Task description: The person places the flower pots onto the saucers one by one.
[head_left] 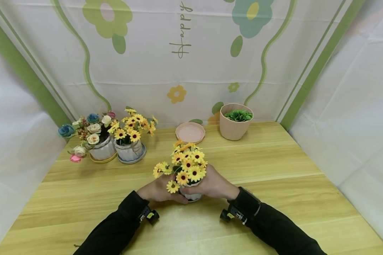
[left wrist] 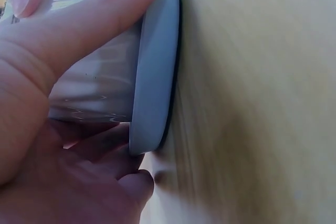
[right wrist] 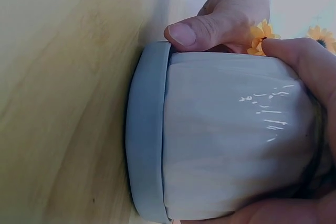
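A white ceramic flower pot (right wrist: pixel 226 135) full of yellow daisy-like flowers (head_left: pixel 187 165) is between both hands near the middle of the table. Its blue-grey saucer (left wrist: pixel 156 72) sits against the pot's base, close over the wood. My left hand (head_left: pixel 159 189) holds the saucer from the left, thumb along the pot's side with its tip at the saucer rim and the other fingers curled on the far side. From the right, my right hand (head_left: pixel 215 184) grips the pot's upper body, thumb across the near side. Petals and leaves hide part of the fingers in the head view.
At the back left stand a pot of mixed roses (head_left: pixel 103 150) on a yellow saucer and another yellow-flower pot (head_left: pixel 127 152) on a grey saucer. An empty pink saucer (head_left: pixel 190 132) lies behind the hands. A pink pot (head_left: pixel 233 128) with green leaves stands back right.
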`<action>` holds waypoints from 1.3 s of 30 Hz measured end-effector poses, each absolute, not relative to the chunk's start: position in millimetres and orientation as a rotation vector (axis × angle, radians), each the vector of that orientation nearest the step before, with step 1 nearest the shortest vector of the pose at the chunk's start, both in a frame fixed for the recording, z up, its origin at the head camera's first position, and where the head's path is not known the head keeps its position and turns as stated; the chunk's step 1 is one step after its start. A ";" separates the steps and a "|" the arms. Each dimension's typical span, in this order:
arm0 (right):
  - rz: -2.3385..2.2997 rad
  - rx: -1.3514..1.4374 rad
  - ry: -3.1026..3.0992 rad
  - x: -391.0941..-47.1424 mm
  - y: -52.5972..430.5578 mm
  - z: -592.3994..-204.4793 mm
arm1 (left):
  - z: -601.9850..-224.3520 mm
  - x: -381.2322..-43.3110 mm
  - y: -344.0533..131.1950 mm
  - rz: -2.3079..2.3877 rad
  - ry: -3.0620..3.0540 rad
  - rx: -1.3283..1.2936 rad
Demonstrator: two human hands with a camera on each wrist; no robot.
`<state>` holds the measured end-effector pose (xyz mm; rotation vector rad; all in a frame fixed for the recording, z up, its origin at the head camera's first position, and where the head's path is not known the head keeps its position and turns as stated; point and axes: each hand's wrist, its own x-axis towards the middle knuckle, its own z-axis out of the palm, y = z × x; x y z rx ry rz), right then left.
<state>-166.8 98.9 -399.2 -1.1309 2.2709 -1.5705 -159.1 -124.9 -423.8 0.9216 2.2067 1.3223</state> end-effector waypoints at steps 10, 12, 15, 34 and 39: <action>-1.568 -1.135 2.283 -168.6 99.9 -402.7 | -427.2 -163.7 -121.8 1.316 2.195 1.061; -1.565 -1.138 2.288 -169.0 100.4 -403.6 | -427.4 -164.6 -121.6 1.310 2.190 1.058; -1.558 -1.130 2.294 -168.9 100.7 -403.6 | -426.0 -165.7 -121.2 1.311 2.169 1.092; -1.252 -1.332 2.294 -173.3 104.2 -393.3 | -400.2 -142.2 -121.4 1.083 2.479 1.337; -1.076 -1.340 2.480 -171.9 106.8 -397.4 | -397.0 -131.8 -115.9 0.729 2.687 1.240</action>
